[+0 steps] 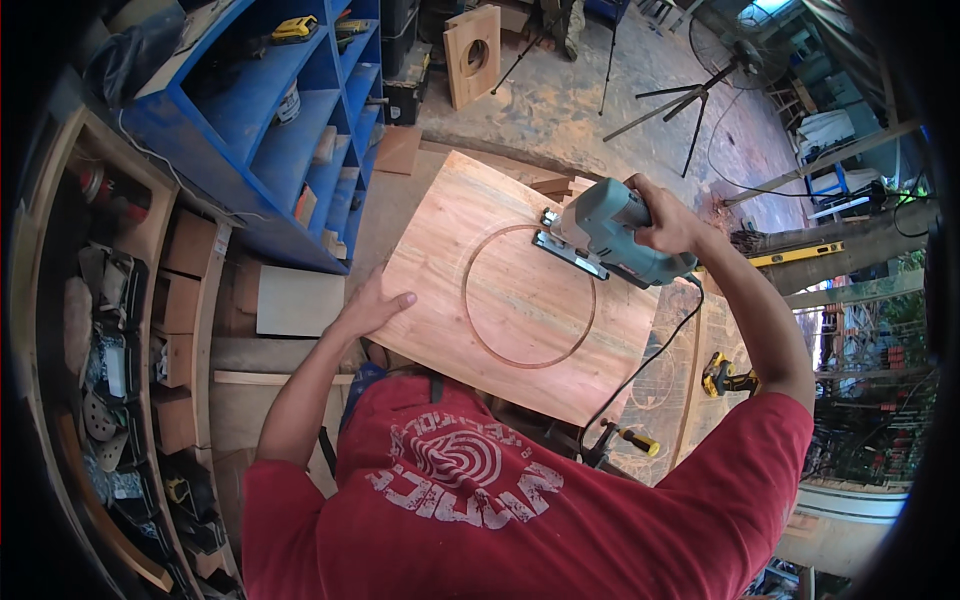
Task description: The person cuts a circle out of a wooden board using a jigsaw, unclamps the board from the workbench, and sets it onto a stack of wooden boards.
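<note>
A green-grey jigsaw [610, 225] rests with its metal base plate on a light wooden board [425, 250]. My right hand [668, 215] is wrapped round the jigsaw's handle. The tool stands over the upper right part of a circular groove [468, 290] in the board; its blade is hidden from here. At the board's left edge my left hand [375, 303] grips the wood, thumb on top and the other fingers mostly out of sight. A black cord [650, 358] runs from the jigsaw down across the board's right side.
A clamp with a yellow-and-black handle [638, 441] sits by the board's near right corner. A yellow cordless drill [722, 376] lies further right. Blue shelves [255, 150] stand at the left. Behind are a board with a round hole [472, 60] and a black tripod [690, 95].
</note>
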A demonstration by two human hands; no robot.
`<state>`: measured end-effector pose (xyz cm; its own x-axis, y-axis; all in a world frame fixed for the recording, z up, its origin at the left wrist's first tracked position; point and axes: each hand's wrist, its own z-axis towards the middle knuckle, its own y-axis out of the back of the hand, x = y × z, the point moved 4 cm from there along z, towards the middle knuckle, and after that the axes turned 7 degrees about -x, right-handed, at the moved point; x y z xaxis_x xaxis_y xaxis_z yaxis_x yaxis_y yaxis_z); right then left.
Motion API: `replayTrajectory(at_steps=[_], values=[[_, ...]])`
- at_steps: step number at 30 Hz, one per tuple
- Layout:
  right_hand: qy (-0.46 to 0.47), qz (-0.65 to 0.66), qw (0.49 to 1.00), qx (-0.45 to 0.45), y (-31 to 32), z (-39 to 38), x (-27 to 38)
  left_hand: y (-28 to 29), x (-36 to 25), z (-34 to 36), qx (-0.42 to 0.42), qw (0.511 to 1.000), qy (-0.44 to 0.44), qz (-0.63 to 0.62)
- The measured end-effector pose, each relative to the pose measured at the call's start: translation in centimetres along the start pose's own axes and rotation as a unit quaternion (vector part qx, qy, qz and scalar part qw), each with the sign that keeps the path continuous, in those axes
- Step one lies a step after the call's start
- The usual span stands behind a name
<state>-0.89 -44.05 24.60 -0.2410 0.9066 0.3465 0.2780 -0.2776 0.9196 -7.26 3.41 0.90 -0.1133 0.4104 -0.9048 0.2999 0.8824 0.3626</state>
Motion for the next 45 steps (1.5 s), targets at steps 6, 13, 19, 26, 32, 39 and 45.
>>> replayTrajectory(at_steps=[6,13,19,26,32,39,45], values=[[0.033,0.093,0.995,-0.002,0.2,0.3,1.2,0.2,-0.8,-0.1,0.004,1.0,0.007,0.012],[-0.025,0.05,0.998,-0.004,0.1,0.4,3.0,0.4,-1.0,-0.2,0.002,1.0,0.013,0.013],[-0.04,0.035,0.998,-0.019,0.3,0.2,2.9,0.2,-1.0,0.1,-0.006,1.0,-0.015,0.017],[-0.117,-0.038,0.992,0.031,0.2,1.1,3.6,0.3,-4.7,2.4,-0.105,0.967,-0.167,0.163],[-0.17,-0.05,0.984,-0.011,0.0,0.3,3.9,-3.4,-10.8,8.7,-0.018,0.932,-0.32,0.17],[-0.176,-0.064,0.981,-0.05,0.6,0.7,5.6,-13.0,-13.9,16.2,0.141,0.911,-0.342,0.18],[-0.15,-0.056,0.986,-0.036,0.9,0.0,5.9,-16.1,-14.6,17.6,0.128,0.897,-0.363,0.216]])
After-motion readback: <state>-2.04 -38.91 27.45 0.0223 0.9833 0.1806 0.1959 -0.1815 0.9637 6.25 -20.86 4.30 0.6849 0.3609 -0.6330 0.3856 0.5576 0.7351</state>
